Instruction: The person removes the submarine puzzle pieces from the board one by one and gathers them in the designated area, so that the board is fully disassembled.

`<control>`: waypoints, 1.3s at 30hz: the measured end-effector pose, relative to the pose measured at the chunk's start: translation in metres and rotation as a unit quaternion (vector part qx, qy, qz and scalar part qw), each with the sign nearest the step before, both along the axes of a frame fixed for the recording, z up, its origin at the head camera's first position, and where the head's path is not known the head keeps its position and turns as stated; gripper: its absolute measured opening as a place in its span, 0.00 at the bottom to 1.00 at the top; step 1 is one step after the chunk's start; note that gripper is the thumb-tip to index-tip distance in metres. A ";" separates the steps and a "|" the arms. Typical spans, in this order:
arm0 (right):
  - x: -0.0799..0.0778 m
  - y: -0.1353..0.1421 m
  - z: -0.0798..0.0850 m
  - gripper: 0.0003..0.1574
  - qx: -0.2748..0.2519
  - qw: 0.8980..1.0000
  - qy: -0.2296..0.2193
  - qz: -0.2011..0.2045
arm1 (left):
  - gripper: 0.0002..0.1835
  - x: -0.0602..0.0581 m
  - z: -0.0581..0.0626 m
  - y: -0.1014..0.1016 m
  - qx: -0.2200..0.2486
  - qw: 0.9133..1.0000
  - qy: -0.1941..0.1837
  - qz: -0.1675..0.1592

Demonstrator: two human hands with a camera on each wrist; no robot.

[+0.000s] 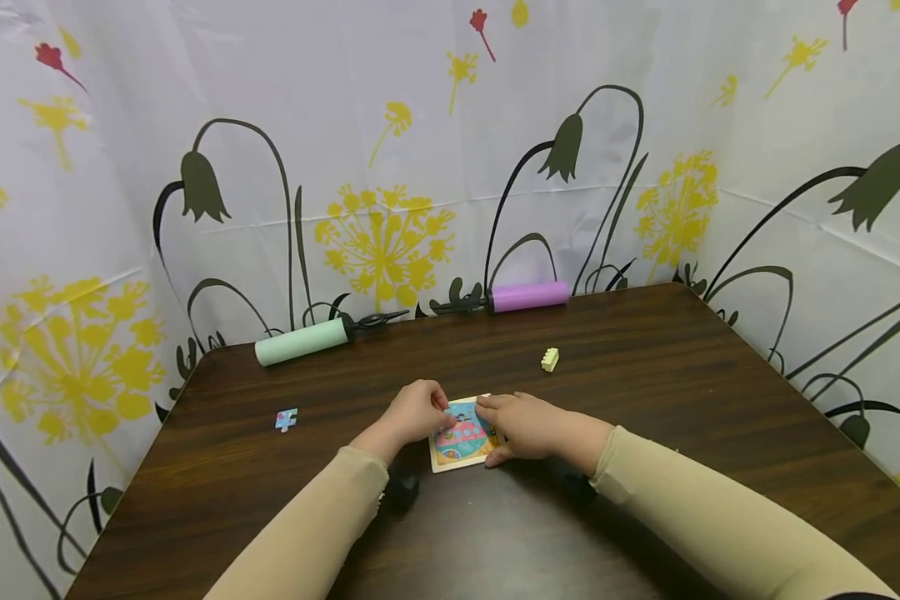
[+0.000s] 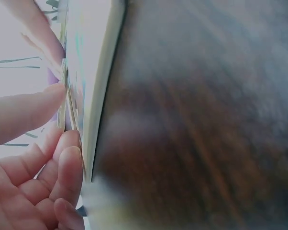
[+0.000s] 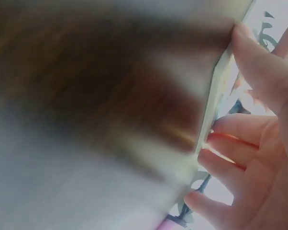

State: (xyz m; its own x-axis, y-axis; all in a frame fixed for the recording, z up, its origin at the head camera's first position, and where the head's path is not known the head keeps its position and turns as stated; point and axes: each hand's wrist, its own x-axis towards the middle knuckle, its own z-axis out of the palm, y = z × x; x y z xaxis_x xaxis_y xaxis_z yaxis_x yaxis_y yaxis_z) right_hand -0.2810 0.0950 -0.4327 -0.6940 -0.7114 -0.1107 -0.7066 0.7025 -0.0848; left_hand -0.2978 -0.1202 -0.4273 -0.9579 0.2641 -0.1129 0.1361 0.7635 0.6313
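A small square jigsaw puzzle board (image 1: pixel 461 450) with a pale wooden frame and a colourful picture lies at the middle of the table. My left hand (image 1: pixel 417 410) is over its left side, pinching a thin puzzle piece (image 2: pixel 61 112) between thumb and fingertips just above the picture. On the board's right side rests my right hand (image 1: pixel 528 427), its thumb at the near corner and its spread fingers across the far corner. In the right wrist view the thumb (image 3: pixel 247 45) and fingertips lie along the frame's edge. Both hands hide parts of the picture.
A loose blue puzzle piece (image 1: pixel 286 419) lies to the left on the dark wooden table (image 1: pixel 217 483). Beyond the board to the right is a small pale yellow block (image 1: pixel 550 359). A green pump (image 1: pixel 302 342) and a purple pump (image 1: pixel 528 297) lie along the back edge.
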 end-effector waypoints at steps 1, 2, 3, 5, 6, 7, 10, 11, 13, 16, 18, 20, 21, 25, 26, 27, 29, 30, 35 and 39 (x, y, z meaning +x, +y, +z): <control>0.001 0.000 0.000 0.56 -0.003 1.000 0.001 0.004 | 0.12 0.000 0.000 0.000 -0.003 1.000 0.003 -0.001; 0.001 0.000 0.001 0.55 -0.007 1.000 0.003 0.007 | 0.12 0.000 -0.001 0.000 -0.006 1.000 0.007 -0.002; 0.002 0.000 0.001 0.55 -0.010 1.000 0.003 0.009 | 0.11 -0.001 -0.001 -0.001 -0.008 1.000 0.012 -0.001; 0.003 0.001 0.002 0.55 -0.013 1.000 0.002 0.008 | 0.10 -0.001 -0.001 -0.002 -0.012 1.000 0.023 0.001; 0.003 0.001 0.002 0.55 -0.014 1.000 0.001 0.007 | 0.09 -0.001 -0.001 -0.002 -0.013 1.000 0.028 0.003; 0.003 0.001 0.002 0.55 -0.014 1.000 0.001 0.005 | 0.07 -0.002 0.000 -0.003 -0.015 0.999 0.035 0.003; 0.004 0.001 0.003 0.55 -0.014 1.000 -0.004 -0.001 | 0.05 -0.003 0.001 -0.005 -0.009 0.999 0.045 0.001; 0.004 0.002 0.003 0.55 -0.015 1.000 -0.006 -0.002 | 0.05 -0.003 0.001 -0.006 -0.002 0.999 0.045 -0.001; 0.004 0.002 0.002 0.55 -0.017 1.000 -0.009 -0.004 | 0.05 -0.004 0.002 -0.010 0.012 0.999 0.044 -0.002; 0.004 0.002 0.002 0.55 -0.021 1.000 -0.014 -0.003 | 0.05 -0.008 0.007 -0.024 0.042 0.998 0.034 0.012; 0.004 0.001 0.002 0.55 -0.024 1.000 -0.015 -0.001 | 0.05 -0.012 0.012 -0.040 0.060 0.998 0.030 0.023; 0.005 0.001 0.002 0.55 -0.027 1.000 -0.015 0.000 | 0.04 -0.018 0.018 -0.061 0.073 0.996 0.029 0.031; 0.005 0.001 0.001 0.55 -0.027 1.000 -0.016 0.000 | 0.04 -0.020 0.020 -0.073 0.078 0.996 0.030 0.031; 0.005 0.002 0.001 0.55 -0.031 0.999 -0.022 -0.007 | 0.05 -0.028 0.026 -0.122 0.074 0.996 0.015 0.048; 0.005 0.002 0.001 0.55 -0.032 0.999 -0.024 -0.009 | 0.05 -0.029 0.026 -0.133 0.070 0.996 0.004 0.058; 0.006 0.002 0.000 0.55 -0.033 0.999 -0.027 -0.011 | 0.06 -0.030 0.026 -0.143 0.066 0.995 -0.010 0.071; 0.006 0.003 0.000 0.55 -0.035 0.999 -0.031 -0.013 | 0.07 -0.030 0.023 -0.161 0.056 0.993 -0.036 0.100; 0.006 0.003 -0.001 0.55 -0.036 0.999 -0.032 -0.014 | 0.08 -0.030 0.021 -0.169 0.051 0.992 -0.045 0.111; 0.006 0.003 -0.001 0.55 -0.037 0.999 -0.032 -0.012 | 0.11 -0.030 0.013 -0.190 0.032 0.985 -0.077 0.151; 0.005 0.003 0.001 0.55 -0.038 0.999 -0.030 -0.010 | 0.11 -0.028 0.013 -0.190 0.000 0.984 -0.066 0.167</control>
State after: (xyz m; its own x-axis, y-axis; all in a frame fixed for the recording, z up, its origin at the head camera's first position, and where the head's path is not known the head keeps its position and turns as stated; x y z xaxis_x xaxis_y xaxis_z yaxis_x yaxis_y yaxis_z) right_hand -0.2755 0.0976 -0.4322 -0.7024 -0.7050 -0.0981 -0.6843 0.7068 -0.1796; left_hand -0.3262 -0.3100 -0.4139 -0.9683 -0.0622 -0.2417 -0.2049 0.7514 0.6273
